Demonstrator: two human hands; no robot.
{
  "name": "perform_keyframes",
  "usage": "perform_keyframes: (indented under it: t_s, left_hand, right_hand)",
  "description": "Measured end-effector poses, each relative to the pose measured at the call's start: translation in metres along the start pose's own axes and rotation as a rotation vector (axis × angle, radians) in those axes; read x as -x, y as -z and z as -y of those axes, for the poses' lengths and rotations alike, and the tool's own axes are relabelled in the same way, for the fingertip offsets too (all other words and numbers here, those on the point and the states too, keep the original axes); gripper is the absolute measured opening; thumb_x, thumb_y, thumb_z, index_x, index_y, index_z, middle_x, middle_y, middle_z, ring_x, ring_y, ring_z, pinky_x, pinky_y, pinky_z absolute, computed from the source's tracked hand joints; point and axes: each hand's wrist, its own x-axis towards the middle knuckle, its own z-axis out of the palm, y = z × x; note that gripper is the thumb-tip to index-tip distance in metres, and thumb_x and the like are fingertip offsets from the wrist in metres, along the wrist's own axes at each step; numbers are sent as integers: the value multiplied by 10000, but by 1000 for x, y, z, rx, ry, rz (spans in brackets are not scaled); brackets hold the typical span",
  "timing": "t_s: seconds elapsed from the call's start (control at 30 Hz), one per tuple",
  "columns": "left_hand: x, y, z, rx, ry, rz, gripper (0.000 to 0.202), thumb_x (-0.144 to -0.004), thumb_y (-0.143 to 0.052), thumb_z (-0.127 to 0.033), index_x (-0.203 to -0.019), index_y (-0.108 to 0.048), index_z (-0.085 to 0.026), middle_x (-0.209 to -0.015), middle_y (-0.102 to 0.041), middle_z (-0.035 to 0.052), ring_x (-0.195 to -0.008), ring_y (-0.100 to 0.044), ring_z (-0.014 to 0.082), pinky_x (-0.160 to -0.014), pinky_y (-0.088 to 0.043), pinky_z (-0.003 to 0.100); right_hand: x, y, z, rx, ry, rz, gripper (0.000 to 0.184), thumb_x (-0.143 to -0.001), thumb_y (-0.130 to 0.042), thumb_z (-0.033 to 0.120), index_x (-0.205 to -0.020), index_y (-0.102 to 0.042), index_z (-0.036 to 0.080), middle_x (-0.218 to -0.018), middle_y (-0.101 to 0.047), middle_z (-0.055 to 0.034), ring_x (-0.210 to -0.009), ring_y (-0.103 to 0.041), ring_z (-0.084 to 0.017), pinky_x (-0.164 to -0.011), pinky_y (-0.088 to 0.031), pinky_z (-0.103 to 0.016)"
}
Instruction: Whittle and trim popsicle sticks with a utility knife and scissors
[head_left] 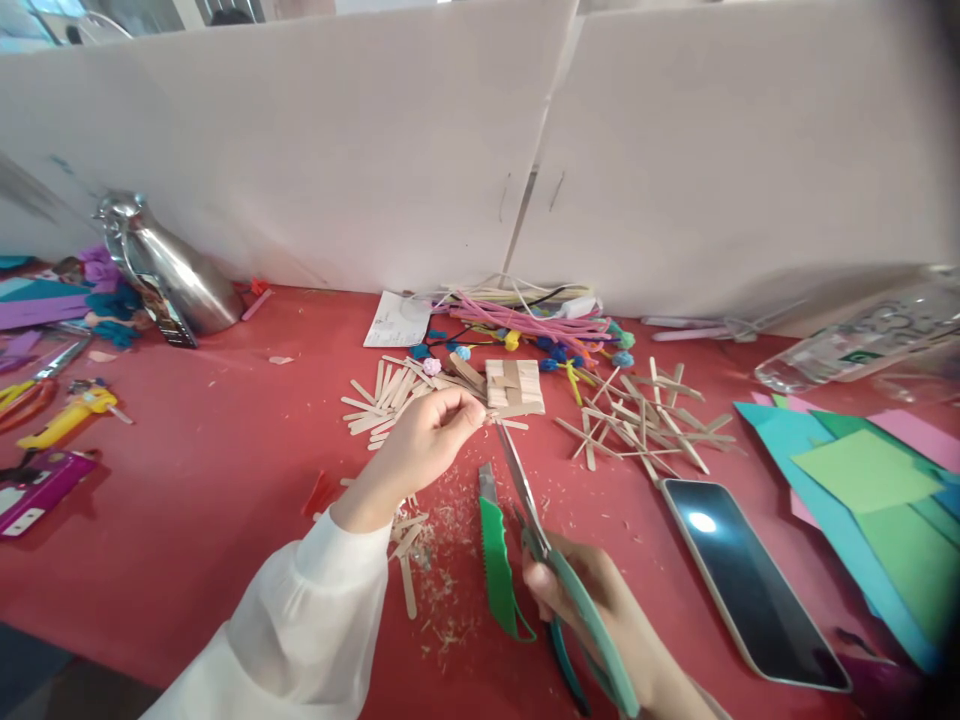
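Observation:
My right hand [592, 600] grips a pair of green-handled scissors [592, 610], whose blades are parted and point away from me. Thumb and fingers of my left hand [431, 440] are pinched together near the upper blade tip; what they hold is too small to make out. Just beyond the pinch lies a small square panel made of wooden craft sticks [519, 385]. Between my hands a green utility knife [496, 565] rests on the red table [225, 520] with its blade out. Wood shavings [442, 600] are scattered beside it.
Loose craft sticks [386, 400] lie left of the panel, thin wooden strips [652, 420] to its right. A phone [750, 580] and coloured paper [862, 470] are at right. A steel jug [172, 265], a yellow glue gun [71, 415] and a plastic bottle [862, 335] also stand or lie around.

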Motion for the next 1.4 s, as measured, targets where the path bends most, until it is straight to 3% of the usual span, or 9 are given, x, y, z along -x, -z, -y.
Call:
perform_keyframes:
  t_s: [0.23, 0.7, 0.97, 1.4]
  left_hand:
    - [7, -4, -4, -16, 6, 65, 265, -856, -414, -375, -684, -442, -177, -557, -296, -57, -475, -252, 71, -440, -217, 204]
    - [10, -2, -9, -77, -49, 47, 280, -863, -398, -360, -649, -426, -182, -537, -274, -60, -453, -239, 73, -433, -211, 218]
    - [9, -4, -7, -69, -45, -13, 278, -860, -405, -355, -642, -421, -184, -538, -314, -54, -469, -269, 82, -447, -245, 215]
    - [9, -2, -11, -46, 11, -12, 272, -854, -413, -376, -668, -425, -179, -555, -293, -63, -478, -255, 74, -466, -249, 204]
  right_hand:
    - [4, -3, 6, -25, -7, -30, 508, -713, -452, 674, -555, -379, 197, -509, -334, 45, -495, -301, -95, -451, -254, -233]
    - [10, 0, -2, -19, -7, -7, 478, -751, -461, 616, -546, -384, 191, -511, -357, 39, -494, -311, -93, -458, -234, -234]
    - [9, 1, 3, -32, 10, 7, 464, -760, -468, 603, -572, -388, 187, -522, -349, 46, -495, -296, -86, -460, -222, -239]
    - [9, 2, 3, -52, -37, 4, 485, -725, -489, 639, -570, -357, 198, -521, -288, 58, -493, -235, -82, -448, -199, -240]
